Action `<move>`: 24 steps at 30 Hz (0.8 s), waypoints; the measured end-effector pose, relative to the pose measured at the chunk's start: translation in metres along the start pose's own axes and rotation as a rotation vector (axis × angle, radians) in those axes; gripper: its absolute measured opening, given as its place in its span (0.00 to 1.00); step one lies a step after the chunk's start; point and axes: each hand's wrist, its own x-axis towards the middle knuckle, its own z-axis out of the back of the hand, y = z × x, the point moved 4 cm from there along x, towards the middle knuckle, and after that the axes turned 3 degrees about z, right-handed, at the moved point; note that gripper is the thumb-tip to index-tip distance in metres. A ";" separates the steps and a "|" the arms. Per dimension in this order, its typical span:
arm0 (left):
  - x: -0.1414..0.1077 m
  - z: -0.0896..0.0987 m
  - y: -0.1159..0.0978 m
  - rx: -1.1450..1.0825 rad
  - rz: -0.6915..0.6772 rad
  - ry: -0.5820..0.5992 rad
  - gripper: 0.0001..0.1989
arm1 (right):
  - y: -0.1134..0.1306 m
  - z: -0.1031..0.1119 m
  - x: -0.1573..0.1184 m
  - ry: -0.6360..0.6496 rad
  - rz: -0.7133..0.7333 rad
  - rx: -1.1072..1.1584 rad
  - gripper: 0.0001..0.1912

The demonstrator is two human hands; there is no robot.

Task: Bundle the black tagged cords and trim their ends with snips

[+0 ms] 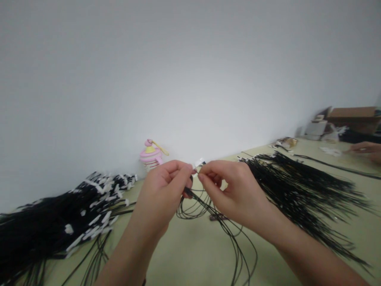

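Observation:
My left hand [171, 184] is closed around a bundle of thin black wires [222, 218], which loops and hangs down over the table. Close by, my right hand [228, 180] pinches a single thin wire end between thumb and index finger. The fingertips of both hands nearly meet. Just behind them shows a small white connector [200, 162]; whether a hand touches it I cannot tell. A small dark object [216, 217] lies on the table under the wires, partly covered.
A big pile of black cables with white ends [101, 190] lies at left. More black wires [297, 190] spread at right. A pink cup [150, 155] stands by the wall. Far right are a cardboard box [353, 113] and another person's hand [367, 147] on the pale green table [190, 250].

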 end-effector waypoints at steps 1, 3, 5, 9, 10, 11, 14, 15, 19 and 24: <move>0.000 0.000 0.001 0.006 -0.001 0.008 0.10 | 0.000 -0.001 0.000 -0.004 -0.003 0.002 0.11; 0.000 0.001 0.001 0.021 -0.001 0.026 0.11 | -0.001 -0.003 0.001 -0.016 0.010 0.002 0.10; -0.001 0.001 0.001 0.037 -0.003 0.042 0.12 | 0.000 -0.003 0.000 -0.039 0.030 0.016 0.10; -0.003 0.003 -0.001 0.065 -0.014 0.064 0.13 | 0.001 -0.004 -0.002 -0.070 0.024 0.065 0.09; -0.003 0.003 -0.002 0.073 -0.017 0.067 0.13 | 0.002 -0.004 -0.003 -0.074 0.019 0.070 0.10; -0.004 0.004 -0.002 0.081 -0.020 0.069 0.13 | 0.002 -0.005 -0.003 -0.078 0.014 0.074 0.10; -0.004 0.006 -0.003 0.098 -0.028 0.061 0.12 | 0.002 -0.006 -0.003 -0.107 0.015 0.076 0.10; -0.003 0.006 -0.004 0.101 -0.029 0.060 0.12 | 0.002 -0.006 -0.002 -0.119 0.018 0.072 0.10; -0.003 0.010 -0.007 0.122 -0.058 0.074 0.13 | 0.001 -0.009 0.000 -0.144 0.048 0.052 0.09; 0.001 0.008 -0.002 0.108 -0.069 0.030 0.12 | 0.001 -0.012 -0.001 -0.187 0.098 0.016 0.08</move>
